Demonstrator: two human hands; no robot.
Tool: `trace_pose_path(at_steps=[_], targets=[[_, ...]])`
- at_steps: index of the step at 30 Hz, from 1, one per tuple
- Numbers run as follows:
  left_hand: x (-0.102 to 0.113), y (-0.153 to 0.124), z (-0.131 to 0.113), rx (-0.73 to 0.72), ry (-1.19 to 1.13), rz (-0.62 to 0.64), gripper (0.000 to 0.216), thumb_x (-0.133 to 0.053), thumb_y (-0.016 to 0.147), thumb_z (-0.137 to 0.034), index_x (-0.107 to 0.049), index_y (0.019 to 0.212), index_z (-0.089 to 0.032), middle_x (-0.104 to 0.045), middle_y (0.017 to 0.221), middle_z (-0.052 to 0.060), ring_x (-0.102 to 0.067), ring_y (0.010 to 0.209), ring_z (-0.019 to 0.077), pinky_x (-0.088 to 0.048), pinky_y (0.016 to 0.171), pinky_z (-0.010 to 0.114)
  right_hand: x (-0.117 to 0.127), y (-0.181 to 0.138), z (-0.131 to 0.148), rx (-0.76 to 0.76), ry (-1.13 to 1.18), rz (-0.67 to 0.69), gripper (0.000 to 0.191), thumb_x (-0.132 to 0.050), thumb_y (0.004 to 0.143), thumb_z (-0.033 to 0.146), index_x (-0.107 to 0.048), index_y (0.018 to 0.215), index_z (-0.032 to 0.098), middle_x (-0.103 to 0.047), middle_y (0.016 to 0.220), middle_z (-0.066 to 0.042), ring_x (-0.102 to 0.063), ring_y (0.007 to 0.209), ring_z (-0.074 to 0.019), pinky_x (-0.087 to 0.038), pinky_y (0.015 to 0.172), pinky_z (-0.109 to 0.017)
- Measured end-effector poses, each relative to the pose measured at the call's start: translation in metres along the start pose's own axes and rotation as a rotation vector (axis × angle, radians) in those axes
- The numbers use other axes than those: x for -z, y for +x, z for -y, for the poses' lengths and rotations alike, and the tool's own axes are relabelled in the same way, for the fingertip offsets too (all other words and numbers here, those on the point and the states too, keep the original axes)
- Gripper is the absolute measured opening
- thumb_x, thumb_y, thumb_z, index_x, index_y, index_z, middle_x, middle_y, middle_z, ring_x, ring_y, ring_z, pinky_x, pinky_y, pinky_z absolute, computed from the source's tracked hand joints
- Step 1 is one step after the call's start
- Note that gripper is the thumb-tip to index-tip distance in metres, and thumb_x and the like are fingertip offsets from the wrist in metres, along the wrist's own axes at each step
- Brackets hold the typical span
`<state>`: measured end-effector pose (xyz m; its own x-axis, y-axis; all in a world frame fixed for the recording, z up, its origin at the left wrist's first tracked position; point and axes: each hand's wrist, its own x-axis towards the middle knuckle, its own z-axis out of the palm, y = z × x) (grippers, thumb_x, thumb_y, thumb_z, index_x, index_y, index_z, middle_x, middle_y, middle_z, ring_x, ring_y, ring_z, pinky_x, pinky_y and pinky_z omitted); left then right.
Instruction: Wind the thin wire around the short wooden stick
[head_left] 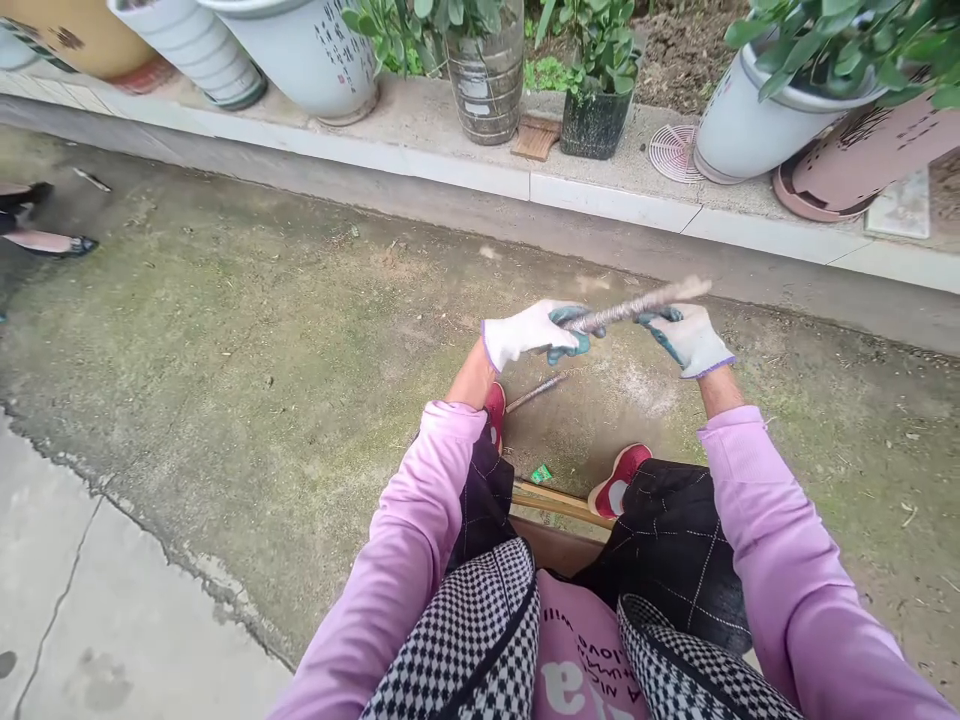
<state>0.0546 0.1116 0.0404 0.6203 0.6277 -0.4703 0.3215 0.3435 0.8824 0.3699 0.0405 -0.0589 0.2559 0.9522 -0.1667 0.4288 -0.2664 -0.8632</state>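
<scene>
A thin stick-like bundle (634,306), wrapped in shiny grey material with a pale, frayed far end, slants up to the right in front of me. My left hand (551,330), in a white glove with a green-coated palm, is closed round its lower end. Just under the upper part is my right hand (681,335), gloved the same way. Its fingers are bent together close to the bundle; whatever is between them is hidden. A similar wrapped stick (536,391) lies on the ground by my left red shoe (495,412).
Potted plants line a tiled ledge (600,195) ahead, among them a white pot (300,60) and a black pot (596,125). A green scrap (541,474) and wooden bars (562,500) are between my feet. Another person's foot (64,243) shows at far left.
</scene>
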Motion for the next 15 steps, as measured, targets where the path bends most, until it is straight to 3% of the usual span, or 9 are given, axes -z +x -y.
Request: trace_pose_path(at_steps=[3,6,11,13,15], targets=[[0.006,0.008,-0.003,-0.054,-0.108,0.023,0.025,-0.094,0.104,-0.034,-0.092,0.119,-0.014,-0.068,0.070,-0.004,-0.053,0.052,0.0099,-0.048,0.049,0.023,-0.013,-0.008,0.014,-0.051,-0.031,0.091,0.028,-0.084,0.083,0.052,-0.088,0.080,0.024,-0.070,0.069,-0.004,-0.059,0.070,-0.0216,-0.048,0.065,-0.035],[0.011,0.016,0.000,-0.074,-0.200,-0.109,0.040,-0.080,0.120,-0.052,-0.085,0.119,-0.013,-0.066,0.067,-0.005,-0.051,0.046,0.0088,-0.048,0.048,0.020,-0.020,-0.018,0.030,-0.095,0.012,0.194,0.033,-0.084,0.081,0.055,-0.089,0.082,0.023,-0.066,0.069,-0.002,-0.050,0.065,-0.0172,-0.039,0.062,-0.033],[0.013,0.029,0.009,-0.047,-0.220,-0.273,0.023,-0.079,0.125,-0.037,-0.074,0.117,-0.016,-0.081,0.090,0.002,-0.070,0.060,0.0100,-0.065,0.069,0.023,-0.021,-0.039,0.055,-0.181,0.181,0.331,0.047,-0.096,0.073,0.063,-0.092,0.092,0.020,-0.062,0.070,-0.002,-0.043,0.064,-0.0146,-0.027,0.058,-0.032],[0.011,0.032,0.013,-0.031,-0.068,-0.325,0.013,-0.079,0.123,-0.028,-0.073,0.120,-0.017,-0.085,0.101,0.006,-0.077,0.071,0.0133,-0.070,0.079,0.028,-0.022,-0.048,0.065,-0.207,0.220,0.384,0.054,-0.100,0.071,0.064,-0.094,0.099,0.019,-0.059,0.069,0.000,-0.041,0.062,-0.0139,-0.024,0.057,-0.031],[0.009,0.032,0.016,-0.026,0.266,-0.362,0.012,-0.082,0.118,-0.022,-0.077,0.128,-0.017,-0.089,0.113,0.011,-0.086,0.090,0.0199,-0.073,0.094,0.034,-0.024,-0.055,0.072,-0.207,0.237,0.429,0.058,-0.101,0.071,0.066,-0.095,0.103,0.018,-0.058,0.068,0.001,-0.041,0.062,-0.0133,-0.024,0.057,-0.031]])
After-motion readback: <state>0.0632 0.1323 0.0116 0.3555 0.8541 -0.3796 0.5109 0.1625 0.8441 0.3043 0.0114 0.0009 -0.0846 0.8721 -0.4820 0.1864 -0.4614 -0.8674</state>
